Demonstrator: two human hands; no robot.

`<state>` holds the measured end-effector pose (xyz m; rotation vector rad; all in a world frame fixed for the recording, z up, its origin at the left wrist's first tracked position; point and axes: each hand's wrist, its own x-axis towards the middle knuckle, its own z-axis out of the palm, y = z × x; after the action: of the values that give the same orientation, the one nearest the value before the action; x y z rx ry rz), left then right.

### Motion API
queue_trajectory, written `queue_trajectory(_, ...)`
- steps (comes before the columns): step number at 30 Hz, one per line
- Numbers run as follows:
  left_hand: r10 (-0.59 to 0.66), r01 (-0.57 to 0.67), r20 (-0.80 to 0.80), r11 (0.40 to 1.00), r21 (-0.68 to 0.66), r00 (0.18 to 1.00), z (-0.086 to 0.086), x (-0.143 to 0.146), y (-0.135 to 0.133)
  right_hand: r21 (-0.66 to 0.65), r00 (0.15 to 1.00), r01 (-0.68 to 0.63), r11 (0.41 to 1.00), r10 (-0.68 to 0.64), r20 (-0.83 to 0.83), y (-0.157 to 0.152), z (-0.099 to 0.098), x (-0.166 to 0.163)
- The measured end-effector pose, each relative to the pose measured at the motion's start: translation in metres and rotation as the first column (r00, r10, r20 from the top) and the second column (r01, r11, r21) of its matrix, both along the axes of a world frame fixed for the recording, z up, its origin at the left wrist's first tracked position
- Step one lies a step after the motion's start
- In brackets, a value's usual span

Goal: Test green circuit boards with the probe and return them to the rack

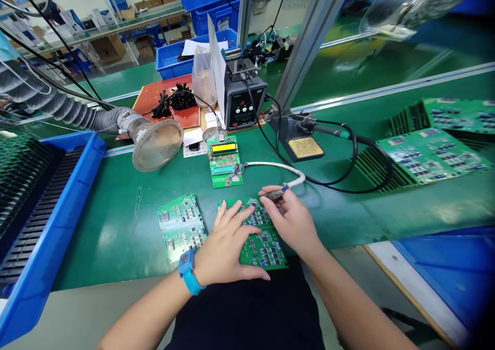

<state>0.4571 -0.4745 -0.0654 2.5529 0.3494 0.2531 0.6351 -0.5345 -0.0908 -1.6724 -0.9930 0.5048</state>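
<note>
A green circuit board [265, 247] lies at the bench's front edge, partly covered by my hands. Spread across its left side is my left hand [228, 242], fingers apart and a blue band on the wrist. My right hand [292, 218] pinches a probe connector [275, 193] over the board's upper right part; its tip is hidden by my fingers. From it a white sleeved cable [278, 165] runs to a small programmer board [224, 162] with a lit yellow display. Left of my left hand lies a second circuit board [181, 226].
Stacked circuit boards [433, 154] stand at the right. A soldering station [245, 100] and iron holder [297, 138] are behind. A fume hose nozzle [158, 144] hangs low at left, near a blue bin [73, 185] with a slotted rack. A metal post [309, 40] rises behind.
</note>
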Motion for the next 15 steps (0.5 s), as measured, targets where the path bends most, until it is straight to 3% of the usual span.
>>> queue_trajectory(4,0.005,-0.005,-0.009,1.000,0.000,1.000,0.001,0.000,0.000,0.040,0.995,0.000,0.999,0.004,-0.097,-0.006,0.004,-0.001)
queue_trajectory(8,0.010,-0.010,-0.013,1.000,-0.015,1.000,0.001,0.000,0.000,0.024,0.983,0.007,1.000,-0.003,-0.181,-0.032,0.010,-0.007)
queue_trajectory(15,0.013,-0.012,0.002,1.000,-0.021,1.000,0.000,0.000,0.000,-0.080,0.994,-0.054,0.995,0.046,-0.100,-0.068,-0.003,-0.015)
